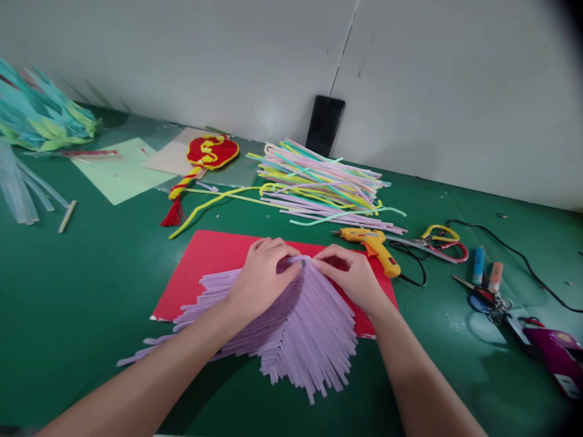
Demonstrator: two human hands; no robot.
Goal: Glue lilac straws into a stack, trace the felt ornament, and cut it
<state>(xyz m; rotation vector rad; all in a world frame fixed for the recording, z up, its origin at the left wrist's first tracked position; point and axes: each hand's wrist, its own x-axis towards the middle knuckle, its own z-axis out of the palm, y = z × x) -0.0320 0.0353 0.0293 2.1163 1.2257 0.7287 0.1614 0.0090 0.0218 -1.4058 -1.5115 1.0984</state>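
Craft workroom: green-covered tabletop (82, 291) against a plain white wall. Heaped pastel pipe cleaners (319, 182), yellow glue gun (373, 244), scissors (435, 241), glue sticks (20, 191), sheets of coloured card (200, 267). A finished red-and-yellow ornament (207, 155) lies behind.

Even bright light, dark-vignetted blurry rt edge

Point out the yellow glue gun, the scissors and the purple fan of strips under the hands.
yellow glue gun (370, 238): head view, on its body above the handle.
scissors (427, 244): head view, near the pivot.
purple fan (314, 328): head view, on the spread strips below the hands.
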